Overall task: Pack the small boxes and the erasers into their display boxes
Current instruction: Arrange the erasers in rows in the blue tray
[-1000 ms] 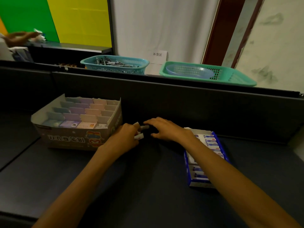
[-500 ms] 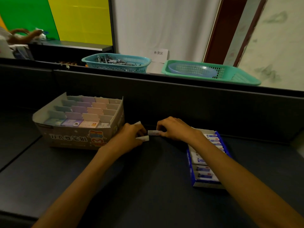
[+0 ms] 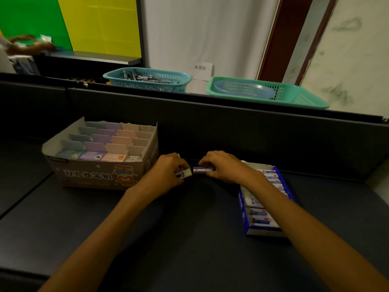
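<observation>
On the dark table, my left hand (image 3: 168,171) grips white erasers, one eraser (image 3: 185,173) sticking out past the fingers. Just to its right, my right hand (image 3: 223,167) pinches another white eraser with a purple band (image 3: 202,170); the two erasers nearly touch end to end. The blue eraser display box (image 3: 244,220) lies at the right, partly under my right forearm, with rows of erasers in it. At the left stands the cardboard display box (image 3: 94,175) holding rows of small pastel boxes (image 3: 105,144).
A dark partition wall (image 3: 231,131) runs behind the table. Above it sit a teal basket of metal parts (image 3: 147,80), a green basket (image 3: 273,93) with a blue dish inside, and a white paper sign (image 3: 201,69).
My right hand drew back from the partition with an eraser pinched in it. Both hands now hold erasers close together between the two display boxes.
</observation>
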The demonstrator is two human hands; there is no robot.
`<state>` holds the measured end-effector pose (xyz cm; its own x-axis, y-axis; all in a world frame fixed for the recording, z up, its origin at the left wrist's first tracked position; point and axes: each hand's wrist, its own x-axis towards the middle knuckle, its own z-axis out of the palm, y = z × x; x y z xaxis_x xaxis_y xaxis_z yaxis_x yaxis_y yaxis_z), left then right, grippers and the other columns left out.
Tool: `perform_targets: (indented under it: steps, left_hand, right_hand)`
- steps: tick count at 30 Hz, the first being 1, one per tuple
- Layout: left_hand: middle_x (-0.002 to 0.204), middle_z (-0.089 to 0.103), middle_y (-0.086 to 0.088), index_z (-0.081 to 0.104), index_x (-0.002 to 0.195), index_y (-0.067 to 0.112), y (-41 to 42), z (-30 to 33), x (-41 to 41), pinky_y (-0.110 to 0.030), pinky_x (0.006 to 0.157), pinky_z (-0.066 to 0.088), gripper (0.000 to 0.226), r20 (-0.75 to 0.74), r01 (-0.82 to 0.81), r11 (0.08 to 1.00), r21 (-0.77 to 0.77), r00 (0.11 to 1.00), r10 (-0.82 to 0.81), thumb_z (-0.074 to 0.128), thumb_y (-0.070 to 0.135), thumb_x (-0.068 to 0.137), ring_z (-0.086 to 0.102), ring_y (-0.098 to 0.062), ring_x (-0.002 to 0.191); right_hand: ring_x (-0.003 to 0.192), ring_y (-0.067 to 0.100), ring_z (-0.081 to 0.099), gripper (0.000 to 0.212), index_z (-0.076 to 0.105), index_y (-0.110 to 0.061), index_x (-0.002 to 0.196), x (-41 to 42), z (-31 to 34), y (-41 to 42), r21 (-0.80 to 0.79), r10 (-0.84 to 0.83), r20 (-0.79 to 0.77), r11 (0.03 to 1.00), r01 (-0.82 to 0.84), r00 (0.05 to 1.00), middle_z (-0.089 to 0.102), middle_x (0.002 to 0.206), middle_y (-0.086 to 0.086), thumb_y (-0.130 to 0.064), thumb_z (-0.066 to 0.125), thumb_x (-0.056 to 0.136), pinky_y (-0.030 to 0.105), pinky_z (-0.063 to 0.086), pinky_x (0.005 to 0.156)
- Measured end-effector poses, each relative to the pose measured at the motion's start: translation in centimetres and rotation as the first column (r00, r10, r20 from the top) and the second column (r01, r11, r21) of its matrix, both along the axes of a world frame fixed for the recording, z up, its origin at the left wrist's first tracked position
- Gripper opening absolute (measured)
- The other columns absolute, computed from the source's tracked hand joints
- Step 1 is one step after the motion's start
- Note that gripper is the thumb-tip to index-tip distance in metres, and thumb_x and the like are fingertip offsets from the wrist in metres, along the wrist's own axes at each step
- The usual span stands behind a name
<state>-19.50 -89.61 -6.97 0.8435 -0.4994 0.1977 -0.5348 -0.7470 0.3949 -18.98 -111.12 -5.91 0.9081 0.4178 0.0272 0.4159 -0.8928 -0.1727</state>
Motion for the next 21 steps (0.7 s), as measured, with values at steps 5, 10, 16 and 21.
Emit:
perform_targets:
  steps: [5, 10, 16, 21]
  left_hand:
    - [0.120, 0.049, 0.003, 0.061, 0.114, 0.022, -0.5, 0.7, -0.6, -0.024, 0.089, 0.048, 0.035, 0.005, 0.023, 1.000, -0.003, 1.000, -0.023, 0.070, 0.020, 0.081, 0.051, -0.011, 0.104]
    - [0.110, 0.055, 0.004, 0.060, 0.108, 0.023, -1.4, 1.0, -1.3, -0.024, 0.089, 0.046, 0.031, 0.042, 0.043, 0.997, -0.066, 0.998, -0.040, 0.071, 0.019, 0.080, 0.052, -0.006, 0.097]
    - [0.096, 0.054, 0.012, 0.054, 0.097, 0.023, -3.3, 2.1, -2.9, -0.014, 0.066, 0.048, 0.033, 0.004, 0.074, 0.967, -0.243, 0.997, -0.075, 0.077, 0.017, 0.073, 0.055, 0.000, 0.080]
    - [0.103, 0.057, 0.008, 0.063, 0.097, 0.026, -4.6, 2.7, -3.6, -0.026, 0.079, 0.053, 0.028, 0.015, 0.123, 0.968, -0.218, 0.992, -0.123, 0.077, 0.019, 0.074, 0.057, -0.006, 0.092]
  right_hand:
    - [0.112, 0.009, 0.042, 0.039, 0.055, -0.025, 0.126, -1.5, 0.8, -1.2, 0.051, -0.018, 0.045, 0.999, 0.016, 0.999, 0.045, 0.123, -0.005, -0.021, 0.062, 0.088, 0.026, 0.038, 0.094]
    - [0.101, 0.001, 0.039, 0.035, 0.058, -0.029, 0.117, -3.1, 1.3, -2.6, 0.140, -0.061, 0.093, 0.989, 0.047, 0.994, 0.051, 0.116, -0.007, -0.017, 0.065, 0.085, 0.022, 0.037, 0.089]
    - [0.098, 0.008, 0.048, 0.034, 0.058, -0.031, 0.113, -5.4, 1.6, -4.5, 0.212, -0.160, 0.063, 0.967, 0.143, 0.985, 0.044, 0.106, -0.008, -0.018, 0.067, 0.084, 0.022, 0.040, 0.084]
    - [0.094, 0.008, 0.052, 0.030, 0.058, -0.031, 0.108, -7.0, 2.1, -6.0, 0.270, -0.195, 0.064, 0.947, 0.171, 0.979, 0.048, 0.104, -0.006, -0.021, 0.070, 0.083, 0.025, 0.047, 0.083]
